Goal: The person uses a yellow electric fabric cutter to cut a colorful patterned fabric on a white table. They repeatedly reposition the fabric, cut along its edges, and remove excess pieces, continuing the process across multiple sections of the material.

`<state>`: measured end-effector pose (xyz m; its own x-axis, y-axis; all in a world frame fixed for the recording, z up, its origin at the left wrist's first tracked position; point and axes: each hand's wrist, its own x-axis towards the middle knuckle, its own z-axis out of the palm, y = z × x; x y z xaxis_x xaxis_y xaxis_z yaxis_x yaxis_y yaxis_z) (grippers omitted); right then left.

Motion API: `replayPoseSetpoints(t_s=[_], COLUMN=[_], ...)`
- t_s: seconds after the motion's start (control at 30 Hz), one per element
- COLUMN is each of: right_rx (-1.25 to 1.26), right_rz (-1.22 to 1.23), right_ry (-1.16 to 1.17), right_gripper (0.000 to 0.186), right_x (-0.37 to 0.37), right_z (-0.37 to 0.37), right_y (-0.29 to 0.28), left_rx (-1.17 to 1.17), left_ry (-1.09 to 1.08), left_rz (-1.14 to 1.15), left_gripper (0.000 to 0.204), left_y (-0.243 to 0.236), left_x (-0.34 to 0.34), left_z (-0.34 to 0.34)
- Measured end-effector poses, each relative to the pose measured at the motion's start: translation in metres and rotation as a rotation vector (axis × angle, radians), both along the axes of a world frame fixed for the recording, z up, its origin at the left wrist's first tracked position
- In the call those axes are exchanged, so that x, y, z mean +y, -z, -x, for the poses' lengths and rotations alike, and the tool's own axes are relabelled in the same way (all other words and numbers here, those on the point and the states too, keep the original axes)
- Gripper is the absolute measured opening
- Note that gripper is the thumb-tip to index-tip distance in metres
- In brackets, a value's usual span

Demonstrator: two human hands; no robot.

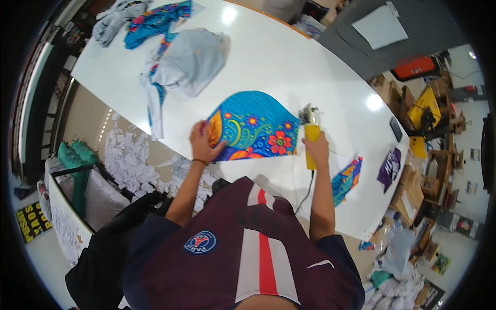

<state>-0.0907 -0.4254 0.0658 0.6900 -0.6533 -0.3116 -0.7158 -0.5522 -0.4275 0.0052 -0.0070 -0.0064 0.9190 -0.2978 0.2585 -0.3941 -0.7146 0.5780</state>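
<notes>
A broad white tabletop [289, 67] fills the middle of a cluttered workroom, and here's the action: the right grip [319, 147] is wrapped around a yellow electric cutter [311, 133], while the left grip [205, 144] lies spread, holding nothing, fingers flat on the lower-left part of a bright floral fabric panel [253, 124]. That panel lies between the two, its right edge just beside the cutter's metal head; touching or not, I can't tell. Looks like a trimming pass along that edge, and the next move seems to call for a steady guiding hand, with the cloth pinned flat. Below, a cord [305, 199] trails toward the person; just right of the forearm lies a patterned offcut [347, 178]. Farther up sits a pale bundled garment [194, 59]. Containers now: down left, a white-sided bin [67, 227] has something green [80, 191] over its rim and a pale heap inside; far right, a cardboard box [405, 199], contents unclear.
</notes>
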Motion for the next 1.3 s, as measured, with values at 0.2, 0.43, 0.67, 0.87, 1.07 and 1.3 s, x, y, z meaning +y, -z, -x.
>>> replayPoseSetpoints(t_s=[0.2, 0.43, 0.67, 0.87, 1.07, 1.3], right_rx=[-0.325, -0.447, -0.543, -0.652, -0.633, -0.588], right_rz=[-0.581, -0.669, -0.558, -0.514, -0.452, -0.400], right_ry=[0.190, 0.328, 0.575, 0.745, 0.928, 1.050], right_gripper=[0.043, 0.033, 0.036, 0.041, 0.038, 0.039], right_x=[0.003, 0.023, 0.016, 0.020, 0.032, 0.041], right_z=[0.043, 0.134, 0.235, 0.290, 0.304, 0.307], right_y=[0.002, -0.032, -0.043, -0.038, -0.050, -0.069], left_rx=[0.082, 0.372, -0.091, -0.267, -0.236, -0.048], left_ry=[0.191, 0.083, -0.282, -0.616, -0.877, -1.053], left_rz=[-0.213, 0.153, 0.410, 0.274, -0.037, -0.100], left_gripper=[0.089, 0.037, 0.028, 0.032, 0.038, 0.045], left_y=[-0.021, 0.011, -0.104, -0.198, -0.228, -0.217], left_x=[-0.063, -0.085, -0.038, 0.078, 0.197, 0.271], left_z=[0.009, -0.021, -0.210, -0.349, -0.426, -0.483])
